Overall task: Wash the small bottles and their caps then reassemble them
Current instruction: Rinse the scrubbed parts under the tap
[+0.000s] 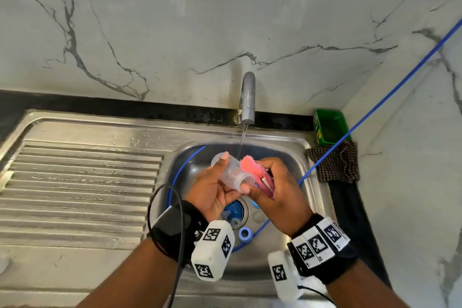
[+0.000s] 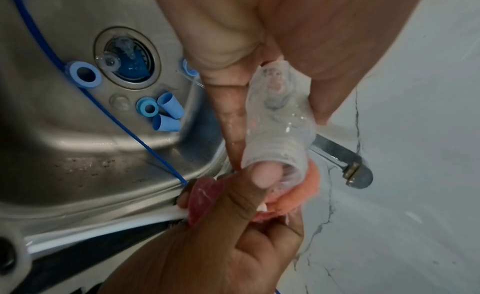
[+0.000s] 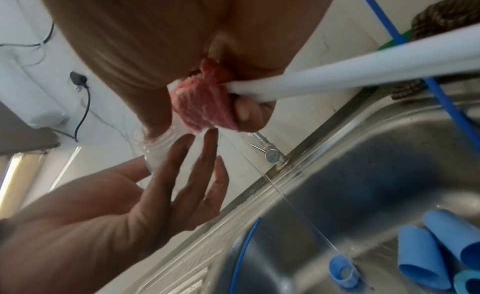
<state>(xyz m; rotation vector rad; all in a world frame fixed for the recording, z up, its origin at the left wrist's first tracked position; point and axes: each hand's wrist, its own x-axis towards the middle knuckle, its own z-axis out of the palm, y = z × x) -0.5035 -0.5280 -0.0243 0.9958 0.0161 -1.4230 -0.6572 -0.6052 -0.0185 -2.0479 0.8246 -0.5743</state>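
Observation:
A clear small bottle (image 1: 231, 172) lies tilted over the sink basin (image 1: 287, 155), held in my left hand (image 1: 212, 187) between thumb and fingers. My right hand (image 1: 275, 187) grips a pink sponge brush (image 1: 250, 165) with a white handle (image 3: 337, 72), and the sponge presses on the bottle's side. In the left wrist view my right thumb covers the mouth of the bottle (image 2: 280, 121), with the sponge (image 2: 293, 197) behind it. The basin floor holds blue ring caps (image 2: 85, 74) (image 2: 148, 109), blue cone covers (image 2: 170, 105) and a clear teat (image 2: 111, 62).
The tap (image 1: 247, 97) runs a thin stream just behind the bottle. A blue hose (image 1: 375, 107) crosses from the right wall into the basin. A green tub (image 1: 330, 127) and a checked cloth (image 1: 337, 165) sit at the right. The ribbed drainboard (image 1: 75, 182) lies left.

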